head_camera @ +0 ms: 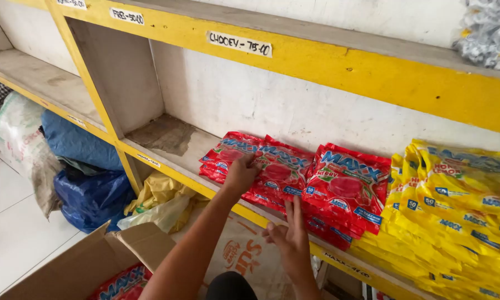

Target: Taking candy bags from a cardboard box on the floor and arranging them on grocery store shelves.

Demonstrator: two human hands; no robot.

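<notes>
Left hand (241, 173) presses flat, fingers spread, on red candy packets (277, 169); right hand (289, 236) open at shelf (166, 136) edge. Packets likely light, slippery, crinkly: best pinched at edges.

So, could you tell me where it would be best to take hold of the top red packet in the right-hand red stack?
Probably by its front edge, coming from the aisle side. The red packet lies flat atop its stack, its front edge overhanging the shelf lip, so a thumb-over, fingers-under grip looks possible there. The right hand is already nearest.
</notes>
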